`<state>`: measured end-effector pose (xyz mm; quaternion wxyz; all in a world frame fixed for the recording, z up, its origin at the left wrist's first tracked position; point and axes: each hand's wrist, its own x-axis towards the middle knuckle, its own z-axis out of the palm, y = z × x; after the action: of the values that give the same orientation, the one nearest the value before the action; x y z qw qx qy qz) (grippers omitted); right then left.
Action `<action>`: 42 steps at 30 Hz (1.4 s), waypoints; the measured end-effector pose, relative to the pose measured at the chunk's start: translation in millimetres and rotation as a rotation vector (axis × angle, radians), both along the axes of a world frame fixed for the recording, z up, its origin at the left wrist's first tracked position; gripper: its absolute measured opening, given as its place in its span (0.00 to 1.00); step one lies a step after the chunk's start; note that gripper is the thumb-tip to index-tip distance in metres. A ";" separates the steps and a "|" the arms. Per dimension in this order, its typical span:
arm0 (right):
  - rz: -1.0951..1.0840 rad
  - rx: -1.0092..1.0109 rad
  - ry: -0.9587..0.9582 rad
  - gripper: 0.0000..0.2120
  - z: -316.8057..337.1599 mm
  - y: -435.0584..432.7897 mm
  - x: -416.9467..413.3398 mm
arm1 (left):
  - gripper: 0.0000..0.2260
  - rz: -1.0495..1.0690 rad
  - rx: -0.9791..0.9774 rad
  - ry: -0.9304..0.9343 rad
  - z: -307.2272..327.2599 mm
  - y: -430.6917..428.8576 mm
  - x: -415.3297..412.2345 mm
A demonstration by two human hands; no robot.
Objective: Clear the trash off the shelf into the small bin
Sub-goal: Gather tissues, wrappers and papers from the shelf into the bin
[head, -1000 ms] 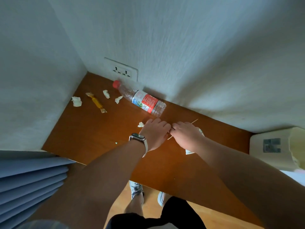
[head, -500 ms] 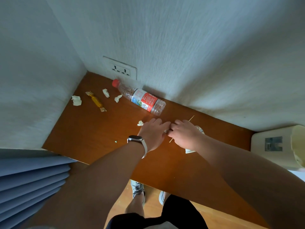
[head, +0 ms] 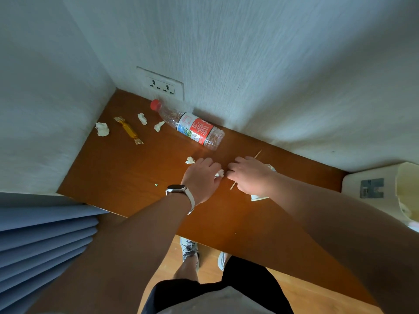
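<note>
view from my head camera, looking down at a brown shelf (head: 136, 168) set in a white corner. at the centre of the frame my left hand (head: 201, 175) and right hand (head: 249, 175) meet, knuckles up and fingers curled, with a small paper scrap (head: 219, 173) showing between them. i cannot tell which fingers pinch it. the right hand also covers a thin wooden stick (head: 258, 153) and a white paper (head: 258, 197). i judge this as gathering the middle litter. next comes a firm pinch, then a carry to the small bin (head: 371, 189) at the right edge of the frame. further up and left lie a plastic bottle (head: 192, 126), a candy wrapper (head: 128, 130) and more paper bits (head: 102, 129). nothing stands between my hands and the bin.
</note>
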<state>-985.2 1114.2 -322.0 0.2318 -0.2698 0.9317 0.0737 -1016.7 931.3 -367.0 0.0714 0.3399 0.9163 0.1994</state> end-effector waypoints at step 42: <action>-1.369 -0.576 0.611 0.04 150.7 98.4 130.2 | 0.11 -0.243 0.209 -0.171 143.1 126.3 38.5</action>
<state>-855.0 1212.7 -171.3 -0.1184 0.3443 0.8951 -0.2576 -978.2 1057.6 -223.9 0.1371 0.4353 0.8334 0.3118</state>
